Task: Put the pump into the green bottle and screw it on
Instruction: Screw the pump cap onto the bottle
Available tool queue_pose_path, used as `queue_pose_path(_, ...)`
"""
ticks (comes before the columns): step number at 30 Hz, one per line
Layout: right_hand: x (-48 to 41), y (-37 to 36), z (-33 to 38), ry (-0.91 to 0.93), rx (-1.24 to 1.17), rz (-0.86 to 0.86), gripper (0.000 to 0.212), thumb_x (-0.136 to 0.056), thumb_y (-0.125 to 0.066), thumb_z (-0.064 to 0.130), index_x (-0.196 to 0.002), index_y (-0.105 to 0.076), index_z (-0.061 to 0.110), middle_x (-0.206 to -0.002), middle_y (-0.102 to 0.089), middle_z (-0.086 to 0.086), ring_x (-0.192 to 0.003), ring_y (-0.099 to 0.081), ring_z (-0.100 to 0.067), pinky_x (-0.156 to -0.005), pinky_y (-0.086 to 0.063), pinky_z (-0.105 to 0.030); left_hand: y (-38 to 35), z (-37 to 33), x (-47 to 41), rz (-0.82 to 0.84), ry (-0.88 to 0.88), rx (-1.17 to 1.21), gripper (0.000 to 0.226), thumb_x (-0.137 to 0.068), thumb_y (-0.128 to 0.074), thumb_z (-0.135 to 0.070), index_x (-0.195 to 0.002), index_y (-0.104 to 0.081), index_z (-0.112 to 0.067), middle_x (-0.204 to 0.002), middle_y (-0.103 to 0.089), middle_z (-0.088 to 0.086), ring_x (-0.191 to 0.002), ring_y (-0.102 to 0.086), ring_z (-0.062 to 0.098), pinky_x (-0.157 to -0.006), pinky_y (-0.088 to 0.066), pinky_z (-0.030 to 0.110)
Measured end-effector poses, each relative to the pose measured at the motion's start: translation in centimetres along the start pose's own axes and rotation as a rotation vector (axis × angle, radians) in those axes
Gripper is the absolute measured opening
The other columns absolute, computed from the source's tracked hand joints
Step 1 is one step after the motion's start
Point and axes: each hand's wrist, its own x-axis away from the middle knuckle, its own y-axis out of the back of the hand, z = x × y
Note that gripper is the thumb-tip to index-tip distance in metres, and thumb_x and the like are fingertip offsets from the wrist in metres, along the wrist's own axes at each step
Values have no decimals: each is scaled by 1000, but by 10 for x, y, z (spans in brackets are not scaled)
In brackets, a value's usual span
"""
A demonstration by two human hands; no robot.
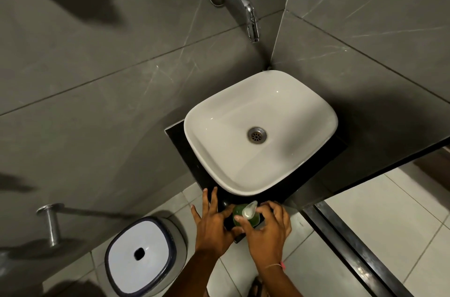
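The green bottle [252, 220] stands on the front corner of the black counter [185, 148], just in front of the basin. A whitish clear pump head [249, 210] sits on top of it. My right hand [266, 229] curls around the bottle from the right, with its fingertips on the pump. Against the bottle's left side rests my left hand [211, 222], fingers spread and pointing away, thumb near the bottle's base. The pump's tube and the bottle's neck are hidden.
A white basin [287, 175] with a metal drain fills the counter behind the bottle. A chrome tap [246, 8] juts from the grey tiled wall above. A white-lidded bin [140, 254] stands on the floor at the left, and a metal rail [52, 222] is on the wall.
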Motion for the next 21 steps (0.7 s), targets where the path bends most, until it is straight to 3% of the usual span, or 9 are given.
queue_pose_path(3,-5,-5,8,-79,110,29,57,-53,-83,58,-86,-60,17,-113,-60,-4,-117,-48,-31,-98,-38,-52,0,0,-1,-3,12,17,49,-72,-66,-60,-115,-62,-38,-162,6,-2,-143,28,20,-114,7,65)
queue_pose_path(5,-4,-2,6,-33,89,28,60,-56,-76,65,-97,-64,23,-119,-58,1,-122,-45,-28,-102,-36,-53,-1,1,-1,-9,11,18,49,-72,-64,-61,-116,-61,-40,-162,5,-2,-144,27,20,-114,6,66)
queue_pose_path(7,-1,1,0,73,20,17,48,-63,-71,59,-105,-67,35,-121,-53,15,-127,-42,-23,-106,-32,-52,-1,1,-1,-16,-1,13,55,-71,-58,-67,-121,-58,-43,-162,6,-2,-143,28,20,-113,6,66)
queue_pose_path(9,-1,1,-3,88,-32,1,37,-63,-77,45,-98,-69,35,-118,-51,21,-127,-41,-22,-106,-32,-51,-1,1,-1,-21,-10,4,60,-70,-55,-72,-124,-55,-44,-161,9,-4,-143,29,19,-112,10,64)
queue_pose_path(13,-5,-4,5,-58,11,22,45,-53,-87,49,-79,-60,25,-103,-59,5,-114,-49,-27,-97,-38,-52,-1,1,-1,-9,1,10,56,-72,-61,-62,-124,-56,-42,-162,5,-2,-143,28,20,-114,7,66)
queue_pose_path(17,-2,0,2,23,3,27,46,-59,-73,61,-96,-67,34,-119,-59,8,-129,-40,-23,-107,-29,-53,0,0,-1,-7,0,18,54,-72,-62,-62,-122,-58,-42,-163,4,-1,-144,27,20,-113,5,67)
queue_pose_path(19,-2,4,0,84,-15,43,39,-65,-72,51,-102,-70,38,-124,-57,15,-135,-35,-21,-111,-23,-56,0,1,-1,-8,-7,17,57,-72,-60,-67,-123,-57,-41,-162,5,-2,-144,27,20,-114,7,66)
queue_pose_path(21,-4,4,2,48,-12,29,32,-61,-82,41,-90,-73,31,-117,-60,14,-131,-41,-25,-107,-28,-57,-1,0,-1,-5,-4,13,61,-71,-60,-69,-124,-57,-40,-161,7,-3,-144,28,20,-113,10,64)
